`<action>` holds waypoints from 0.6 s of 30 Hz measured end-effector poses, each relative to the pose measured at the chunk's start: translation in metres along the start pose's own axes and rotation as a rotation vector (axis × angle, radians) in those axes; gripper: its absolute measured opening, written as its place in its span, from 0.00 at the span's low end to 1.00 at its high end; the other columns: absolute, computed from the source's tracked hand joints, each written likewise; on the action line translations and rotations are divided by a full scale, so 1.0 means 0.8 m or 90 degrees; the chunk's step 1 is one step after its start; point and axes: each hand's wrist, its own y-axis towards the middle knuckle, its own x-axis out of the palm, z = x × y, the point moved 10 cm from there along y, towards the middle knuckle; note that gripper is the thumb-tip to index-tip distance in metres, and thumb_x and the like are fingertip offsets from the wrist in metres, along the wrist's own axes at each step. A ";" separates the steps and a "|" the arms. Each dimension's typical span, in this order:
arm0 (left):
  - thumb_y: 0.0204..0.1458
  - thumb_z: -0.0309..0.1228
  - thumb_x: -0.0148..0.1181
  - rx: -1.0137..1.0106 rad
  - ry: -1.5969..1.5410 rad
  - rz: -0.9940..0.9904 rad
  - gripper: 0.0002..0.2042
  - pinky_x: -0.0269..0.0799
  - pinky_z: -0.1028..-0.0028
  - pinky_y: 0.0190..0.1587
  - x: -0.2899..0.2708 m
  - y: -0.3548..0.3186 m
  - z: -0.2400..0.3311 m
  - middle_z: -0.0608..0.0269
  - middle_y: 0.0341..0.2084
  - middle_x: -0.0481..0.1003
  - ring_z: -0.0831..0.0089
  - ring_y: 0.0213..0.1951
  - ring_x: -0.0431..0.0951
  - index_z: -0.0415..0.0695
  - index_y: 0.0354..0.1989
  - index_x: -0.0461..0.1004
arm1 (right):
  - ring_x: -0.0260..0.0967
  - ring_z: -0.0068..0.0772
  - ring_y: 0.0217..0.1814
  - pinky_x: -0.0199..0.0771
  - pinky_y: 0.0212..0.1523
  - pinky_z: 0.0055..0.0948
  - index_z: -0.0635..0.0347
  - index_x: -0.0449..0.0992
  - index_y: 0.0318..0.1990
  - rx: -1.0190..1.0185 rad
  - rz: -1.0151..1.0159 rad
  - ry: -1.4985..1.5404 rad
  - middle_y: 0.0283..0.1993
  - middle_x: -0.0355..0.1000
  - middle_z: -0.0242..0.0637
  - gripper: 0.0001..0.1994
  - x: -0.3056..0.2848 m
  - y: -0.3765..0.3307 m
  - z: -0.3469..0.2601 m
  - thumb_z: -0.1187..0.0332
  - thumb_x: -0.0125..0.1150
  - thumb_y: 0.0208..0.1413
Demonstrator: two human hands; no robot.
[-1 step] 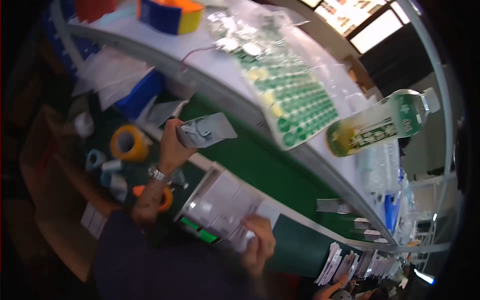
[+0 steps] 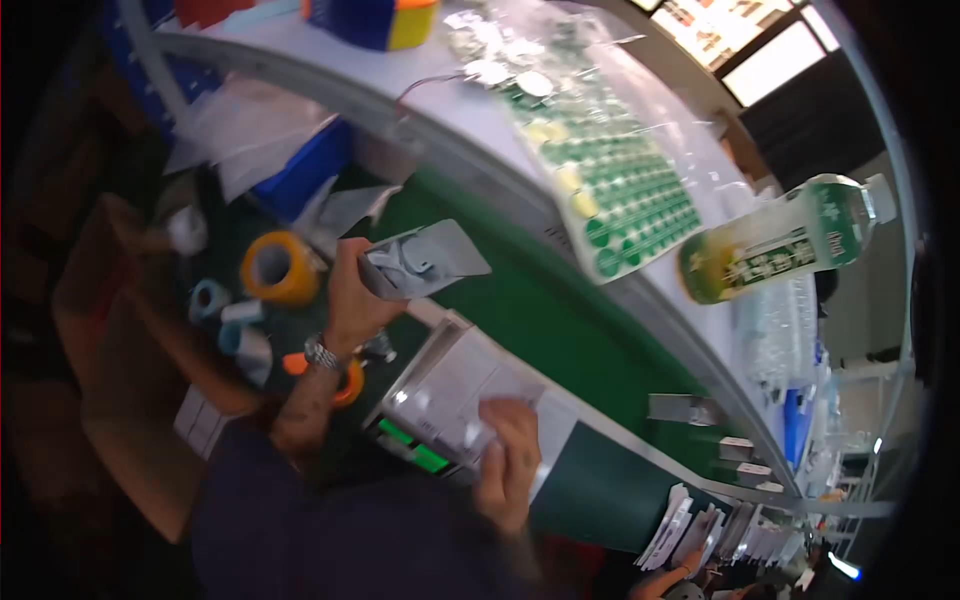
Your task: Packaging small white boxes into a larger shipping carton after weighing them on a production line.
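Note:
My left hand, wearing a metal watch, grips a small grey-white carton. The carton's end is open, with a pale, looped item partly visible inside. Lower down, my right hand hovers at or just over flat white boxes, its thumb and curved fingers apart. I see nothing held in it; whether the fingertips touch a box is unclear. The boxes lie side by side on or in a pale-framed unit, beside a device with lit green displays.
A yellow tape roll, an orange tape dispenser and a blue bin are at left. The raised shelf carries a sheet of green round stickers and a drink bottle. Another person's arm reaches toward stacked cartons at lower right.
The whole view has shifted slightly, so the shelf and bench appear further right. My right hand has moved a little left across the white boxes. My left hand still holds the carton.

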 end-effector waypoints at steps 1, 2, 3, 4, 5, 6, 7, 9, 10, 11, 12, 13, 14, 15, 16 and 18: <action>0.28 0.30 0.74 0.000 -0.076 0.010 0.33 0.71 0.69 0.45 -0.018 -0.028 0.020 0.55 0.39 0.71 0.63 0.40 0.74 0.39 0.47 0.66 | 0.63 0.54 0.58 0.61 0.61 0.48 0.69 0.63 0.60 0.015 -0.020 -0.046 0.59 0.62 0.56 0.27 0.029 0.006 0.004 0.73 0.58 0.50; 0.27 0.30 0.75 -0.001 -0.140 0.031 0.34 0.71 0.70 0.44 -0.045 -0.054 0.033 0.55 0.39 0.71 0.65 0.39 0.74 0.39 0.47 0.65 | 0.60 0.56 0.62 0.58 0.64 0.49 0.69 0.55 0.66 0.023 -0.048 -0.079 0.64 0.57 0.58 0.35 0.060 0.010 0.003 0.69 0.61 0.51; 0.26 0.31 0.78 -0.052 -0.113 -0.022 0.38 0.71 0.70 0.43 -0.052 -0.080 0.032 0.56 0.41 0.71 0.65 0.37 0.74 0.39 0.50 0.63 | 0.60 0.56 0.62 0.58 0.64 0.49 0.69 0.55 0.66 0.031 -0.054 -0.057 0.64 0.57 0.58 0.35 0.081 0.009 0.005 0.69 0.61 0.51; 0.26 0.32 0.78 -0.049 -0.154 -0.088 0.41 0.71 0.69 0.44 -0.052 -0.105 0.037 0.54 0.43 0.70 0.64 0.39 0.73 0.40 0.52 0.61 | 0.58 0.56 0.65 0.57 0.65 0.49 0.69 0.45 0.68 0.025 -0.052 -0.006 0.67 0.53 0.58 0.42 0.100 0.004 0.007 0.64 0.63 0.51; 0.26 0.33 0.78 -0.047 -0.201 -0.163 0.43 0.71 0.69 0.45 -0.049 -0.131 0.045 0.52 0.46 0.69 0.63 0.42 0.73 0.41 0.54 0.60 | 0.55 0.56 0.67 0.55 0.66 0.50 0.69 0.34 0.70 0.024 -0.044 0.038 0.69 0.49 0.59 0.50 0.110 -0.010 0.005 0.60 0.65 0.51; 0.26 0.33 0.78 -0.055 -0.192 -0.172 0.43 0.71 0.69 0.45 -0.061 -0.147 0.053 0.52 0.46 0.69 0.63 0.42 0.73 0.41 0.54 0.60 | 0.55 0.55 0.67 0.55 0.65 0.49 0.67 0.31 0.70 0.061 -0.008 0.091 0.68 0.50 0.59 0.51 0.113 -0.030 0.014 0.59 0.65 0.52; 0.27 0.32 0.78 -0.029 -0.239 -0.209 0.42 0.70 0.68 0.46 -0.070 -0.158 0.076 0.52 0.48 0.68 0.62 0.43 0.72 0.41 0.54 0.60 | 0.55 0.54 0.66 0.55 0.65 0.48 0.65 0.28 0.71 0.102 0.033 0.138 0.67 0.51 0.59 0.53 0.109 -0.050 0.023 0.59 0.65 0.52; 0.29 0.32 0.77 0.021 -0.337 -0.274 0.40 0.70 0.66 0.48 -0.085 -0.176 0.131 0.51 0.51 0.65 0.61 0.46 0.70 0.42 0.54 0.59 | 0.56 0.52 0.64 0.57 0.64 0.47 0.64 0.34 0.70 0.113 0.093 0.264 0.65 0.53 0.56 0.50 0.077 -0.053 0.023 0.59 0.66 0.52; 0.30 0.31 0.76 0.048 -0.393 -0.308 0.40 0.69 0.65 0.49 -0.085 -0.186 0.150 0.51 0.52 0.64 0.60 0.48 0.70 0.43 0.54 0.59 | 0.58 0.51 0.62 0.58 0.63 0.45 0.63 0.40 0.70 0.109 0.153 0.380 0.63 0.55 0.53 0.47 0.054 -0.054 0.024 0.60 0.67 0.51; 0.30 0.31 0.76 0.047 -0.400 -0.326 0.40 0.69 0.65 0.49 -0.082 -0.191 0.150 0.51 0.52 0.64 0.60 0.48 0.70 0.43 0.54 0.59 | 0.58 0.51 0.62 0.58 0.63 0.45 0.63 0.40 0.70 0.116 0.168 0.372 0.63 0.55 0.53 0.47 0.045 -0.059 0.023 0.60 0.67 0.51; 0.32 0.30 0.75 0.040 -0.418 -0.366 0.38 0.69 0.65 0.50 -0.072 -0.194 0.150 0.50 0.53 0.63 0.60 0.49 0.69 0.43 0.54 0.59 | 0.59 0.50 0.61 0.59 0.62 0.44 0.62 0.44 0.68 0.150 0.111 0.376 0.61 0.56 0.52 0.44 0.049 -0.064 0.024 0.61 0.68 0.50; 0.33 0.29 0.74 0.035 -0.440 -0.411 0.36 0.69 0.64 0.50 -0.058 -0.196 0.152 0.50 0.54 0.62 0.59 0.51 0.68 0.44 0.54 0.60 | 0.59 0.48 0.60 0.60 0.61 0.43 0.62 0.49 0.66 0.186 0.058 0.375 0.60 0.57 0.50 0.41 0.051 -0.072 0.024 0.62 0.68 0.50; 0.35 0.28 0.72 0.029 -0.457 -0.448 0.34 0.68 0.63 0.51 -0.046 -0.198 0.153 0.50 0.56 0.61 0.59 0.52 0.67 0.44 0.53 0.60 | 0.60 0.47 0.59 0.61 0.60 0.42 0.61 0.53 0.65 0.220 -0.002 0.381 0.58 0.58 0.49 0.38 0.058 -0.079 0.026 0.63 0.68 0.49; 0.37 0.27 0.71 0.021 -0.472 -0.484 0.33 0.68 0.63 0.52 -0.033 -0.202 0.154 0.50 0.57 0.59 0.59 0.53 0.66 0.44 0.53 0.60 | 0.60 0.45 0.59 0.62 0.59 0.41 0.61 0.57 0.63 0.253 -0.064 0.388 0.57 0.59 0.48 0.35 0.067 -0.087 0.027 0.65 0.68 0.49; 0.37 0.27 0.71 0.026 -0.481 -0.504 0.33 0.68 0.63 0.52 -0.020 -0.203 0.156 0.50 0.57 0.59 0.59 0.53 0.66 0.44 0.53 0.60 | 0.60 0.45 0.59 0.62 0.59 0.41 0.61 0.57 0.63 0.257 -0.043 0.380 0.57 0.59 0.48 0.35 0.062 -0.093 0.032 0.65 0.68 0.49; 0.40 0.24 0.67 0.022 -0.531 -0.483 0.29 0.68 0.65 0.52 0.002 -0.206 0.152 0.50 0.55 0.62 0.60 0.52 0.68 0.44 0.52 0.61 | 0.62 0.41 0.56 0.63 0.56 0.38 0.60 0.62 0.57 0.235 0.125 0.424 0.52 0.61 0.45 0.28 0.046 -0.110 0.054 0.67 0.66 0.49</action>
